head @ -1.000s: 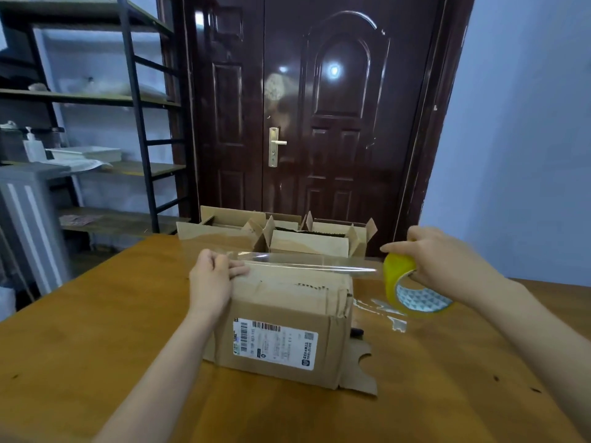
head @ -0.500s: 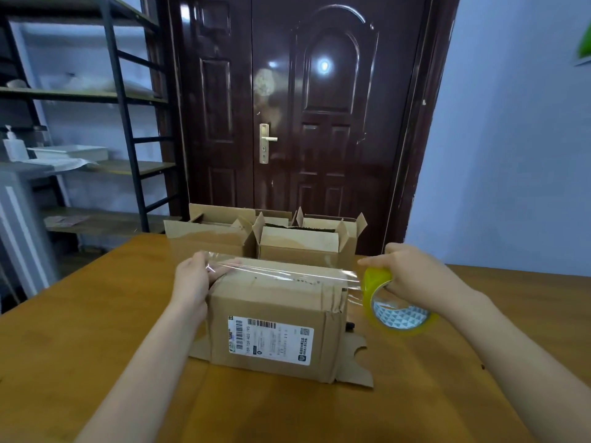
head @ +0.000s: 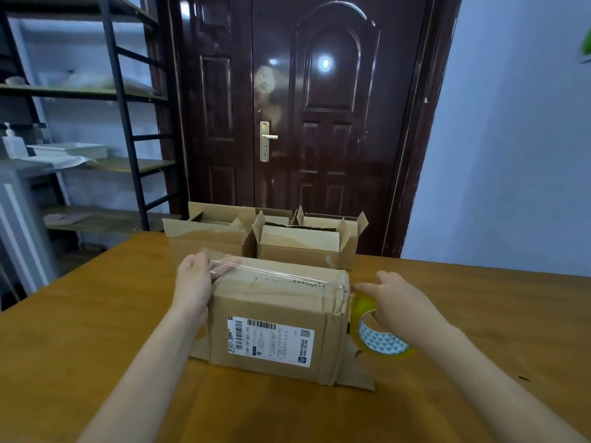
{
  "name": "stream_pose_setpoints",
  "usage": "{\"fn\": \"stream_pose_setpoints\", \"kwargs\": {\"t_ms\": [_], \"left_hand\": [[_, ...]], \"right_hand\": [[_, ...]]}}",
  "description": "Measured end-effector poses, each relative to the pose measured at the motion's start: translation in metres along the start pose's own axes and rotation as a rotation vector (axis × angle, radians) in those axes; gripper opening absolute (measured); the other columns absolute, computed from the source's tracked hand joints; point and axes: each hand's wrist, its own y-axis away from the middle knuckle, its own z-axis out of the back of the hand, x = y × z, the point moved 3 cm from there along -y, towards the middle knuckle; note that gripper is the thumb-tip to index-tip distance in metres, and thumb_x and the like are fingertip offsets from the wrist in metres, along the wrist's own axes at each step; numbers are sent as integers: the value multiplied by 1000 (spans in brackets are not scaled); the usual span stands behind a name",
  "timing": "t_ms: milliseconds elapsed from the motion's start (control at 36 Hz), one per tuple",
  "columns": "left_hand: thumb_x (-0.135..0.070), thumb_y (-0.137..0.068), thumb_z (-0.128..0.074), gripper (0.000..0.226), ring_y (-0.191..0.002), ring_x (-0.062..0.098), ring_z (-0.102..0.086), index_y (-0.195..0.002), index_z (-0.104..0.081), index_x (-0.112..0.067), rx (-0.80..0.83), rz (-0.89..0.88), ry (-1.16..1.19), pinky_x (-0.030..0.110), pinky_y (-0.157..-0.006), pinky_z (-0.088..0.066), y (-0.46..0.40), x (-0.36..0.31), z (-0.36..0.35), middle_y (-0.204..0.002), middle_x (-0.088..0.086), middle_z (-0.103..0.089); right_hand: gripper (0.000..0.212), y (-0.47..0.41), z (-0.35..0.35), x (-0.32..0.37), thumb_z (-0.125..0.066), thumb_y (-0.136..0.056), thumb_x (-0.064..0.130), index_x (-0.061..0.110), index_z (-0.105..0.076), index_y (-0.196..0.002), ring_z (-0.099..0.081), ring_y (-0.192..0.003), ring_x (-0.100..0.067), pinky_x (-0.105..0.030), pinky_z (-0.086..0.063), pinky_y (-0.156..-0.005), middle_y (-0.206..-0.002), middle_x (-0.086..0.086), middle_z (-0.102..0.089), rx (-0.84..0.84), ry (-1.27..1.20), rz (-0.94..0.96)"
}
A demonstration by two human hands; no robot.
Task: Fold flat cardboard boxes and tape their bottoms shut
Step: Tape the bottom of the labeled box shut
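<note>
My left hand (head: pixel 195 282) presses flat on the tape end at the left end of the cardboard box (head: pixel 275 318) on the worktop (head: pixel 80 330); my right hand (head: pixel 396 302) grips the tape roll (head: pixel 374 337) against the box's right end.

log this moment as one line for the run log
step: taping box bottom | left hand: presses tape end on box | right hand: holds tape roll at box's right edge | strip: across top
</note>
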Motion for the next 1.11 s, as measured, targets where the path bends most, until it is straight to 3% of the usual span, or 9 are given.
{"fn": "stream_pose_setpoints", "kwargs": {"t_ms": [167, 389, 528, 694, 861, 972, 1028, 1111], "left_hand": [[-13, -102, -31, 21, -95, 10, -65, -94, -50, -10, 2, -46, 59, 22, -69, -50, -4, 2, 1, -107, 7, -67], [-14, -99, -41, 20, -94, 17, -65, -86, -55, -10, 85, 36, -40, 31, -74, -49, -23, 6, 9, -101, 7, -70], [-19, -97, -46, 20, -83, 21, -60, -87, -60, -10, 102, 68, -137, 32, -71, -46, -26, 17, 15, -90, 5, -68], [-25, -95, -49, 29, -55, 19, -56, -72, -60, -12, 154, 282, -106, 31, -54, -43, -23, 39, 16, -54, 3, -62], [-31, -93, -57, 28, -73, 30, -63, -86, -69, -8, 166, 348, -174, 43, -81, -50, -26, 59, 22, -78, 15, -69], [-19, -95, -53, 23, -71, 28, -62, -100, -67, -1, 174, 281, -272, 38, -69, -50, -33, 64, 26, -78, 16, -68], [-14, -96, -51, 18, -76, 29, -64, -107, -61, -4, 188, 200, -331, 36, -64, -51, -34, 60, 27, -89, 19, -69], [1, -89, -55, 18, -90, 24, -60, -103, -55, -11, 190, -99, -458, 31, -68, -49, -32, 43, 27, -108, 13, -62]], "right_hand": [[62, -1, -8, 2, -54, -92, 11, 33, -31, -145, -44, -108, -14, -21, -44, -82, -120, -1, -48, -15, -18, -14], [61, 1, -9, 1, -54, -93, 15, 34, -30, -145, -44, -113, -12, -21, -47, -88, -126, 1, -46, -18, -59, -13], [58, 1, -10, 1, -53, -93, 16, 33, -32, -144, -44, -108, -11, -18, -45, -80, -119, 3, -48, -37, -82, -14], [56, 2, -12, 0, -53, -94, 18, 34, -33, -144, -42, -101, -8, -15, -37, -72, -114, 4, -47, -57, -119, -6], [54, 0, -16, 4, -57, -91, 20, 34, -40, -140, -37, -94, -5, -15, -36, -69, -101, 9, -42, -75, -149, -31], [56, -1, -17, 8, -59, -89, 18, 33, -41, -140, -36, -92, -5, -15, -32, -66, -96, 10, -36, -84, -143, -47], [56, -2, -19, 8, -59, -89, 18, 32, -41, -140, -34, -92, -5, -15, -32, -68, -99, 10, -40, -86, -136, -56], [55, 0, -19, 6, -60, -88, 18, 31, -42, -139, -38, -95, -6, -15, -32, -69, -109, 9, -48, -85, -140, -50]]}}
